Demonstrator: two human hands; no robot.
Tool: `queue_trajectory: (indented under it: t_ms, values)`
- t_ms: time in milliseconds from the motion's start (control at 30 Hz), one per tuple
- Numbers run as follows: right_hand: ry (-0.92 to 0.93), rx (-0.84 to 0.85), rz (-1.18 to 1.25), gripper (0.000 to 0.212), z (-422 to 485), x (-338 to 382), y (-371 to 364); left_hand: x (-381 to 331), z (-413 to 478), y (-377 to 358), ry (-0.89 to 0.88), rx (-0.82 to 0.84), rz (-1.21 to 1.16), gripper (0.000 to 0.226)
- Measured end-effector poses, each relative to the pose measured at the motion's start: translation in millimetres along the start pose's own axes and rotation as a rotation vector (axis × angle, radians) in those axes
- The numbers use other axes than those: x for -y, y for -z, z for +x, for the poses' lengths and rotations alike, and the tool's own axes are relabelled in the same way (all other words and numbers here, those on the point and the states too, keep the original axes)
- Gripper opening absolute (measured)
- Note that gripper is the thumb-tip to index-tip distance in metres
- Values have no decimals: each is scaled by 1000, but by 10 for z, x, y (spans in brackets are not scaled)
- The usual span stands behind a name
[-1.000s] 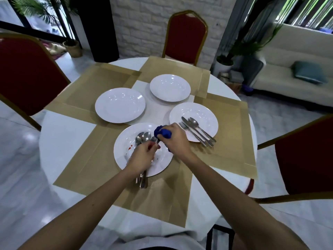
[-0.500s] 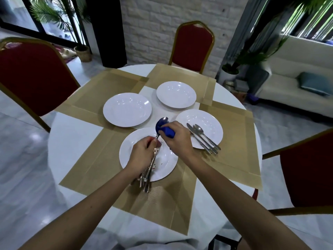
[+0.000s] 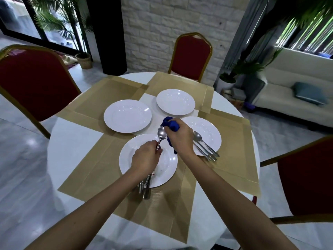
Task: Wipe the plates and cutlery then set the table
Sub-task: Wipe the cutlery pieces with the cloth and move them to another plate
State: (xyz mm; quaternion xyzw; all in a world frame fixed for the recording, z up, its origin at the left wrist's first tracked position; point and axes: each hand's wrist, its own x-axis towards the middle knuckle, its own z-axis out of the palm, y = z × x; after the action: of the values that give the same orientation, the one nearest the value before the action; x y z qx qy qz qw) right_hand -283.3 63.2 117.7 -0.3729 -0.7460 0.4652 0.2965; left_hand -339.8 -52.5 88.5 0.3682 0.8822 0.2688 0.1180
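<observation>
The left hand [image 3: 145, 159] grips a bundle of steel cutlery [image 3: 146, 186] above the nearest white round plate [image 3: 168, 166], which carries small red smears. One shiny steel spoon [image 3: 161, 133] sticks up from the fist. The right hand [image 3: 181, 139] clutches a crumpled dark blue cloth [image 3: 171, 124] at the spoon's tip. More steel cutlery [image 3: 205, 148] lies on the white plate to the right [image 3: 209, 129], on the round white bench [image 3: 72, 139].

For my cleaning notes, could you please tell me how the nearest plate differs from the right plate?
The nearest plate shows dark specks and a red smear; the right plate looks clean. The right plate carries loose cutlery; over the nearest plate the left hand grips a bundle. Both are white and round.
</observation>
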Motion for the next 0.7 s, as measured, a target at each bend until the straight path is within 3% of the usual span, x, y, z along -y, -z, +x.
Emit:
queue_trajectory:
  t_ms: [100, 233, 333, 400, 500, 600, 667, 700]
  values:
    - [60, 32, 34, 10, -7, -19, -30, 40, 64, 49, 2, 3, 95, 18]
    - [295, 281, -116, 20, -32, -117, -61, 30, 90, 148, 50, 161, -341, 33]
    - [126, 207, 5, 12, 19, -51, -48, 53, 73, 197, 119, 228, -645, 34]
    - [-96, 161, 150, 11, 97, 5, 1, 90, 40, 204, 139, 268, -722, 32]
    - [-327, 249, 370, 22, 169, 37, 106, 130, -20, 240, 136, 297, -758, 32]
    - [-352, 257, 423, 23, 159, 77, 121, 180, -1, 235, 90, 243, -593, 28]
    - [-398, 178, 466, 19, 125, 103, 93, 243, 39, 172, -13, -22, -239, 18]
    - [-422, 131, 484, 18, 112, 92, 69, 240, 29, 151, -55, -185, -133, 23]
